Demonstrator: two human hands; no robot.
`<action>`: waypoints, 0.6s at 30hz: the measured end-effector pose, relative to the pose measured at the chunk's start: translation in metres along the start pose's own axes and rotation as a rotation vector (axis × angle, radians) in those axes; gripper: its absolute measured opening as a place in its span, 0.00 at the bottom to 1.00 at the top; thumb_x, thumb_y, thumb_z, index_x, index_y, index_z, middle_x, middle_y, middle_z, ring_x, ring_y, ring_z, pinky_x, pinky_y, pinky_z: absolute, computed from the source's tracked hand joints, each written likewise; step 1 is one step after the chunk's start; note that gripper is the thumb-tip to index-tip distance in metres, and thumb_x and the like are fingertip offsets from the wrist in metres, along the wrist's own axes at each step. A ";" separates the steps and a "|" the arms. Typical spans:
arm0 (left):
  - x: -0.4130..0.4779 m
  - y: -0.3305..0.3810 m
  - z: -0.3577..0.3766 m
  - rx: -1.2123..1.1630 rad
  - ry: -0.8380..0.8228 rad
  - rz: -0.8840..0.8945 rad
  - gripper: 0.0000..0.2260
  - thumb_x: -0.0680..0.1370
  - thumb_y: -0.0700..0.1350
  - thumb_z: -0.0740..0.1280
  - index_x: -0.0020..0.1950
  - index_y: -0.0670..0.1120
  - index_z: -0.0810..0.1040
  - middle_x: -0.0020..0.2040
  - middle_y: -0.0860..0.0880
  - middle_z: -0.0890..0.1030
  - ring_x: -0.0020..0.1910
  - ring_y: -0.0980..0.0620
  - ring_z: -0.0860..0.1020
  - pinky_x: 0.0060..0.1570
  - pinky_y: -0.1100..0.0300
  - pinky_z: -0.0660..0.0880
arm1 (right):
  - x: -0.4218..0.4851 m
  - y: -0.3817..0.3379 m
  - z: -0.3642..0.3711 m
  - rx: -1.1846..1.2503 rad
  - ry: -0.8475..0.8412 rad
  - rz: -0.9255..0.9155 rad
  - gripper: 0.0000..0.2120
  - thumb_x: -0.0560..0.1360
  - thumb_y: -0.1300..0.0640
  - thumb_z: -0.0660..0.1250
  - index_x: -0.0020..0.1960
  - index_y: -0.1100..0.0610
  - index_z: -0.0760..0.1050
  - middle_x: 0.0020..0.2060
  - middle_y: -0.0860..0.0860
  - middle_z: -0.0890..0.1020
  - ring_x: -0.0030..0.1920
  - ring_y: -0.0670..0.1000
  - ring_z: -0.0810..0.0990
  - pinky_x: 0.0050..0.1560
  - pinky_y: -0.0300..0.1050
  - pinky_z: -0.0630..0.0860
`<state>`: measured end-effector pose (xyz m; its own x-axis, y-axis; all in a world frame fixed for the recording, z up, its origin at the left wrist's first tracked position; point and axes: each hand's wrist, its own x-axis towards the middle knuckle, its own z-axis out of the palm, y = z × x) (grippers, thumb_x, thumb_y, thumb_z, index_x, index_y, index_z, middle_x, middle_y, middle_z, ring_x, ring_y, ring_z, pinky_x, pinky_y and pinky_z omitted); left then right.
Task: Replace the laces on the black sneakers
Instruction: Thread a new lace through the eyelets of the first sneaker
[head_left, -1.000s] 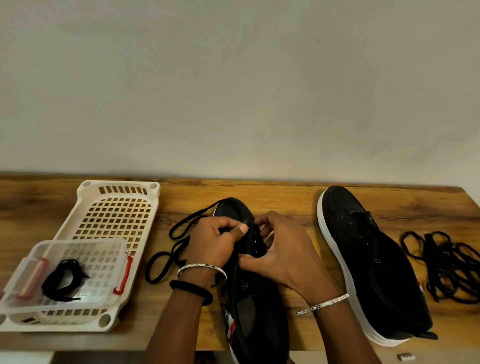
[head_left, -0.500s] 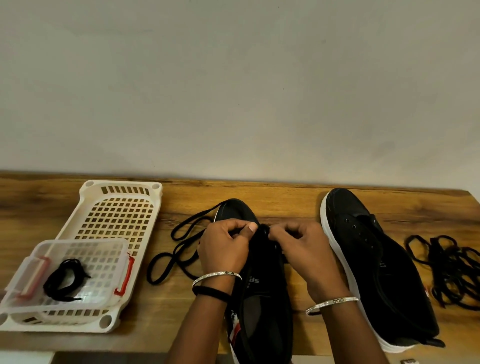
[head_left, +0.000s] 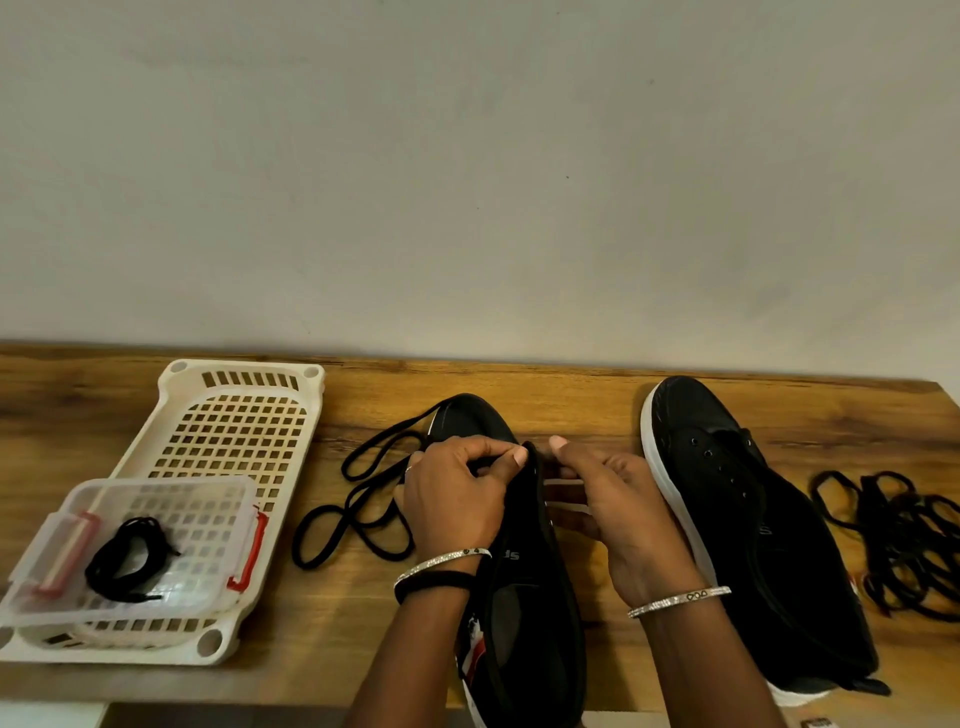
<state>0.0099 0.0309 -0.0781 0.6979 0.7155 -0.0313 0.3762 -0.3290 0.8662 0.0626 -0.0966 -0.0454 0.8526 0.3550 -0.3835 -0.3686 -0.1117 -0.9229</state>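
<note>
While its lace (head_left: 363, 499) trails left, L hand (head_left: 457, 499) & R hand (head_left: 618, 504) fingers (head_left: 514, 457) curl, pinching the sneaker (head_left: 524, 587) upper.

Soft, diffuse, rather dim light with no clear direction leaves the pale wall (head_left: 467, 182) a flat grey and casts only faint, short shadows on the wooden table (head_left: 571, 405). The black uppers of the held sneaker (head_left: 530, 597) and its mate (head_left: 769, 545) swallow most detail (a few eyelets just show), while the wide lens bends the table's far edge and softens the corners.
</note>
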 end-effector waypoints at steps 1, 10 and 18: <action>0.000 0.000 0.000 0.013 0.002 0.006 0.03 0.69 0.61 0.74 0.41 0.67 0.82 0.43 0.61 0.85 0.56 0.54 0.80 0.56 0.44 0.75 | 0.000 0.002 0.000 0.000 -0.013 -0.004 0.09 0.79 0.56 0.69 0.47 0.59 0.86 0.42 0.55 0.87 0.41 0.51 0.87 0.35 0.38 0.78; 0.001 0.016 -0.016 0.249 -0.063 0.063 0.16 0.71 0.61 0.73 0.58 0.67 0.79 0.56 0.61 0.77 0.64 0.52 0.68 0.64 0.47 0.62 | 0.010 0.020 0.012 -0.086 0.217 -0.136 0.06 0.79 0.59 0.69 0.44 0.54 0.83 0.41 0.53 0.86 0.46 0.59 0.85 0.50 0.58 0.80; 0.006 0.010 -0.040 0.233 -0.231 -0.020 0.43 0.63 0.64 0.78 0.74 0.66 0.61 0.78 0.57 0.53 0.78 0.48 0.49 0.74 0.39 0.51 | 0.009 -0.006 -0.004 0.872 0.063 -0.128 0.09 0.83 0.60 0.58 0.44 0.55 0.69 0.32 0.51 0.76 0.32 0.49 0.79 0.44 0.46 0.81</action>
<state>-0.0063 0.0563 -0.0494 0.7988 0.5734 -0.1819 0.5014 -0.4676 0.7279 0.0742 -0.0967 -0.0431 0.9160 0.2614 -0.3044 -0.3984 0.6822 -0.6130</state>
